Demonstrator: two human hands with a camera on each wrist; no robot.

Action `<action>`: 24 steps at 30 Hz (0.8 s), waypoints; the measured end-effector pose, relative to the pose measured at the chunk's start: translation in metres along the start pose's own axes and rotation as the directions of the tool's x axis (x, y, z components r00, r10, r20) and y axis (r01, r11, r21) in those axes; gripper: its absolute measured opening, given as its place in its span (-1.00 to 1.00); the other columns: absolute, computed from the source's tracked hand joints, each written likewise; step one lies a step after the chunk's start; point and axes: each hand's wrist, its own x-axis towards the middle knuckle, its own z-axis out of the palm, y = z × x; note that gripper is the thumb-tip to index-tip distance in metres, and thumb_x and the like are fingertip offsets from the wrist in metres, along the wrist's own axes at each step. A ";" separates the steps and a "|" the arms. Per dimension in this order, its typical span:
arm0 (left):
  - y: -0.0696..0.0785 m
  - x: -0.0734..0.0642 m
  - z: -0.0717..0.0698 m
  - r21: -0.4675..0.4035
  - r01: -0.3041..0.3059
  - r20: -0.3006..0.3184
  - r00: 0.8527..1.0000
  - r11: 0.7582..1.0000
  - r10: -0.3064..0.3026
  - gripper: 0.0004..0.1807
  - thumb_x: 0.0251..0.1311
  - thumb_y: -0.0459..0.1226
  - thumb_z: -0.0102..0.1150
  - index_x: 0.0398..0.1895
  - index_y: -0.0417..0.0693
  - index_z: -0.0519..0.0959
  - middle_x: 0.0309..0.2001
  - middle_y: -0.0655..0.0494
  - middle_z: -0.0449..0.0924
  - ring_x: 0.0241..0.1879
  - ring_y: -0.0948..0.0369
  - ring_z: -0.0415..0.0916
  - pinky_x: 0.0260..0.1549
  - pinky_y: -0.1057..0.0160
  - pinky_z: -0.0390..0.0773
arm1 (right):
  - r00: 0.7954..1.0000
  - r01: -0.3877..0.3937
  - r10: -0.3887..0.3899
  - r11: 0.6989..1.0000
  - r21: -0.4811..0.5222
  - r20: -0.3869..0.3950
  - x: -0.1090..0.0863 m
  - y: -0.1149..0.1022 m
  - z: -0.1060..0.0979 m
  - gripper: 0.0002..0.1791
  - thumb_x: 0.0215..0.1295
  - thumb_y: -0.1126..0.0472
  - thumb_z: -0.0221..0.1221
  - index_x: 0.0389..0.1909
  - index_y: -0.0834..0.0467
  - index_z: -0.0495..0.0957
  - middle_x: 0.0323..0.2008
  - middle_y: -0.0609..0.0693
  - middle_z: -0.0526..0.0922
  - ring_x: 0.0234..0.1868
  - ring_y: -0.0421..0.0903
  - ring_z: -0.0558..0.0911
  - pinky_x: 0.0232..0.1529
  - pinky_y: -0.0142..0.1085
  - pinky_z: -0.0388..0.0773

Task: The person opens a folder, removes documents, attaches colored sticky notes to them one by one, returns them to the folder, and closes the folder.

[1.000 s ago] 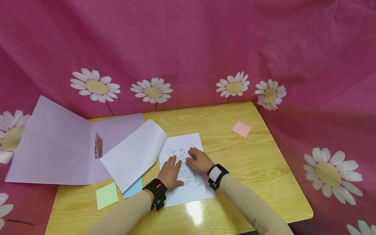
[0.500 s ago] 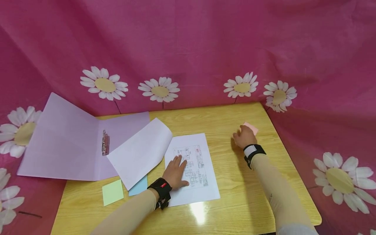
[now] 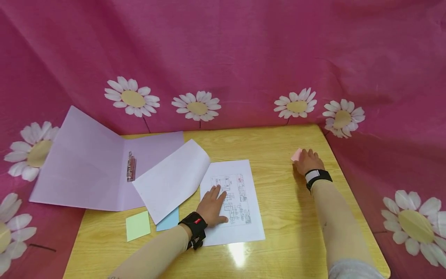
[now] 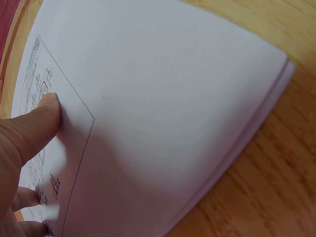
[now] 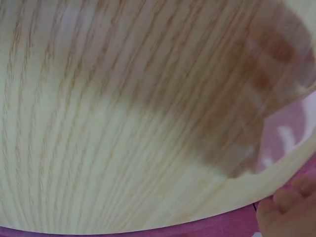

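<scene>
In the head view my left hand [image 3: 211, 207] rests with fingers spread on a white sheet printed with a technical drawing [image 3: 241, 228]. The left wrist view shows its thumb [image 4: 42, 121] on the paper [image 4: 163, 84], with another sheet edge visible beneath. Far to the right, my right hand [image 3: 309, 162] is over a small pink sticky note [image 3: 296, 154], covering part of it. In the right wrist view the pink note [image 5: 284, 136] lies on the table, and the fingers [image 5: 285, 198] appear loosely bent above it; contact is hard to make out.
A lilac ring binder [image 3: 81, 166] stands open at the left, with a metal clip [image 3: 131, 166]. A blank white sheet [image 3: 172, 180] curls across it, over a blue note [image 3: 168, 221]. A green note [image 3: 138, 226] lies nearby on the wooden table [image 3: 278, 217]. A pink flowered curtain [image 3: 244, 58] hangs behind.
My right hand has left the printed sheet and moved right to the pink note, now partly covering it. The left hand stays on the sheet. The head view has shifted slightly.
</scene>
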 end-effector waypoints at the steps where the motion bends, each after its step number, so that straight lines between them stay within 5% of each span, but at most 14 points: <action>1: 0.002 -0.001 -0.001 -0.008 -0.003 -0.002 1.000 1.000 0.003 0.06 -0.14 0.17 0.43 0.41 -0.11 0.23 0.44 -0.21 0.02 0.43 -0.10 -0.03 0.34 -0.02 0.08 | 1.000 0.007 -0.007 1.000 0.000 0.015 -0.002 0.001 0.002 -0.40 0.33 0.05 0.06 0.18 0.45 0.25 0.09 0.48 0.27 0.12 0.43 0.26 0.11 0.28 0.24; 5: 0.005 0.000 -0.001 -0.007 -0.008 0.000 1.000 1.000 0.008 0.06 -0.14 0.17 0.43 0.41 -0.11 0.22 0.45 -0.20 0.02 0.43 -0.09 -0.04 0.34 -0.01 0.08 | 0.999 0.018 -0.018 1.000 0.002 0.048 -0.011 0.003 0.009 -0.51 0.34 0.05 0.05 -0.01 0.43 0.33 -0.01 0.43 0.29 0.06 0.40 0.30 0.06 0.24 0.28; 12: -0.002 0.004 0.012 0.003 -0.013 -0.008 1.000 1.000 0.013 0.08 -0.14 0.21 0.39 0.43 -0.07 0.20 0.46 -0.18 0.00 0.44 -0.08 -0.05 0.35 -0.01 0.06 | 0.999 0.050 -0.051 0.999 -0.014 -0.011 -0.023 -0.008 0.014 -0.70 0.33 0.09 0.08 -0.32 0.29 0.37 -0.13 0.34 0.36 -0.03 0.36 0.37 -0.09 0.21 0.36; 20: -0.002 0.004 0.009 0.009 0.003 -0.001 1.000 1.000 -0.002 0.08 -0.15 0.21 0.40 0.43 -0.06 0.20 0.46 -0.17 -0.01 0.44 -0.08 -0.07 0.36 0.01 0.05 | 0.986 0.127 -0.136 0.987 -0.094 -0.098 -0.036 -0.028 0.028 -0.54 0.23 0.03 0.23 -0.04 0.31 0.48 -0.11 0.34 0.47 -0.09 0.35 0.46 -0.14 0.19 0.44; 24: 0.002 0.001 0.002 -0.021 0.008 0.008 1.000 1.000 -0.008 0.07 -0.15 0.16 0.43 0.42 -0.10 0.22 0.46 -0.19 0.00 0.44 -0.10 -0.06 0.35 -0.01 0.05 | 0.979 0.155 -0.161 0.986 -0.061 -0.127 -0.042 -0.029 0.030 -0.56 0.18 0.04 0.27 -0.11 0.32 0.50 -0.10 0.35 0.48 -0.06 0.33 0.45 -0.07 0.16 0.42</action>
